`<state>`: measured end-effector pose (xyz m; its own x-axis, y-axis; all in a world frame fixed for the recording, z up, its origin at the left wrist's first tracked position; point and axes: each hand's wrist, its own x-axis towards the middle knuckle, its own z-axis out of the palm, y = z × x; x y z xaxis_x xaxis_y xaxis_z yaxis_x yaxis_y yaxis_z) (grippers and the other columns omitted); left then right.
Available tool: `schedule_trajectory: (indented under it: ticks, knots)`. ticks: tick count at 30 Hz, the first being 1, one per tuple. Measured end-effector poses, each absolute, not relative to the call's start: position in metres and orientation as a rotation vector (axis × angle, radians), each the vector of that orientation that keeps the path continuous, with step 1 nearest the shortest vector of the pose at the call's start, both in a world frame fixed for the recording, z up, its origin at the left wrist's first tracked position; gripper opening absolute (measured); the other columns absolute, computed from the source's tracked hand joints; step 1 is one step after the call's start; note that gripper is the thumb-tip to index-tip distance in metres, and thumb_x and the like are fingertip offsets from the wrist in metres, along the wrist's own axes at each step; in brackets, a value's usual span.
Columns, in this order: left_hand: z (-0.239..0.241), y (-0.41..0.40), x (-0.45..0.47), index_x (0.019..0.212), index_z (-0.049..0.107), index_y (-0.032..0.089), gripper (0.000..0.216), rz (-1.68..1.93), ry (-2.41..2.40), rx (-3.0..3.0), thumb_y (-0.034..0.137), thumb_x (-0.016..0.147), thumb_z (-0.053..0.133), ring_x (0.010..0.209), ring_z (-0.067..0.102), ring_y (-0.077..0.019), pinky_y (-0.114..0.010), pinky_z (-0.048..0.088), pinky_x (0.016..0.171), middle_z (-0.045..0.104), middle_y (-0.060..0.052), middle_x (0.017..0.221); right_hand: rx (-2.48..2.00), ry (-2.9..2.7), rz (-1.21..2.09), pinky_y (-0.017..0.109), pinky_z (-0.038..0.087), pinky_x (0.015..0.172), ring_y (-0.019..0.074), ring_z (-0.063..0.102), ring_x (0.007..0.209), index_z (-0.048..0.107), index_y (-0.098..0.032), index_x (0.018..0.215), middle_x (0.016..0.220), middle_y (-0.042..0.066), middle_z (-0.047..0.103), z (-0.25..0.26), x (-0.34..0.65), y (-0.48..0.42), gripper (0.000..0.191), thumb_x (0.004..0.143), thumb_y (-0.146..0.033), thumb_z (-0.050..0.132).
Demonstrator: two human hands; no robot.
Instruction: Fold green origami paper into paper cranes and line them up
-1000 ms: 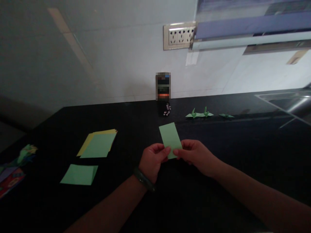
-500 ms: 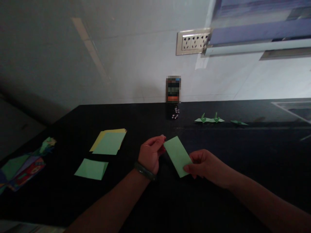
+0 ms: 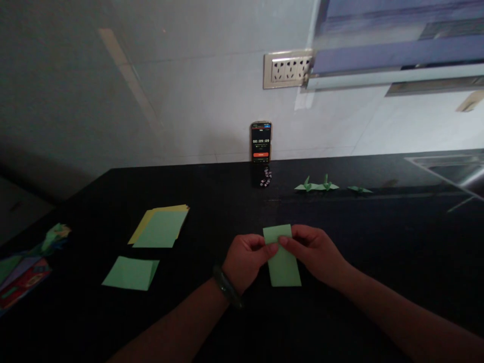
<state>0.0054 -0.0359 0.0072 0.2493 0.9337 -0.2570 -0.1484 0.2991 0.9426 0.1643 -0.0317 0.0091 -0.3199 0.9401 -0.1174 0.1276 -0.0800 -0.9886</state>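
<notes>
A folded rectangle of light green paper is held upright in front of me over the dark counter. My left hand pinches its left edge, thumb lying on the near face. From the other side my right hand grips the right edge, its thumb almost meeting the left one near the upper part. The fingers behind the paper are hidden. To the left lies a folded green sheet with one side slightly raised. Beyond it rests a stack of square paper, green on top and yellow beneath.
A phone showing a timer leans against the wall, with a dark beaded item before it. Folded green paper cranes and a flatter folded piece sit at the back right. Colourful packaging lies at the far left.
The green paper has turned from slanted to nearly upright. My right hand has slid from its lower corner up the right edge, and my left hand now grips the left edge. The view has shifted slightly.
</notes>
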Motion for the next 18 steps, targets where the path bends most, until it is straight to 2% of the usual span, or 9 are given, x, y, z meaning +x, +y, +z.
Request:
schedule_trajectory:
  ticks: [5, 10, 14, 18]
  knots:
    - [0.0101, -0.0377, 0.0051, 0.056, 0.062, 0.012, 0.024, 0.834, 1.051, 0.996, 0.034, 0.057, 0.072, 0.059, 0.056, -0.0146, -0.029, 0.043, 0.062, 0.06, -0.002, 0.057, -1.253, -1.362, 1.3, 0.021, 0.034, 0.046, 0.0068, 0.041, 0.045, 0.054, -0.016, 0.054, 0.048, -0.004, 0.046, 0.0141, 0.1676, -0.0259, 0.03, 0.074, -0.038, 0.058]
    - [0.0098, -0.0361, 0.0032, 0.06, 0.063, 0.012, 0.024, 0.822, 1.063, 0.954, 0.034, 0.058, 0.071, 0.056, 0.054, -0.013, -0.028, 0.042, 0.06, 0.06, -0.001, 0.058, -1.242, -1.277, 1.322, 0.021, 0.035, 0.046, 0.0078, 0.044, 0.048, 0.059, -0.017, 0.073, 0.058, -0.003, 0.053, 0.0159, 0.1709, -0.0226, 0.027, 0.076, -0.042, 0.054]
    - [0.0088, -0.0369, 0.0045, 0.059, 0.062, 0.011, 0.025, 0.797, 1.047, 0.989, 0.034, 0.058, 0.071, 0.054, 0.052, -0.0113, -0.026, 0.041, 0.058, 0.059, -0.001, 0.057, -1.253, -1.342, 1.458, 0.021, 0.032, 0.045, 0.0065, 0.04, 0.045, 0.058, -0.016, 0.063, 0.05, -0.005, 0.048, 0.0171, 0.1682, -0.0252, 0.026, 0.067, -0.041, 0.063]
    - [0.007, -0.037, 0.0071, 0.058, 0.062, 0.011, 0.029, 0.815, 1.037, 1.015, 0.039, 0.064, 0.067, 0.053, 0.052, -0.0107, -0.026, 0.041, 0.057, 0.058, -0.001, 0.055, -1.282, -1.351, 1.435, 0.02, 0.029, 0.044, 0.0057, 0.038, 0.044, 0.057, -0.015, 0.059, 0.047, -0.006, 0.045, 0.0188, 0.1666, -0.0266, 0.027, 0.07, -0.04, 0.06]
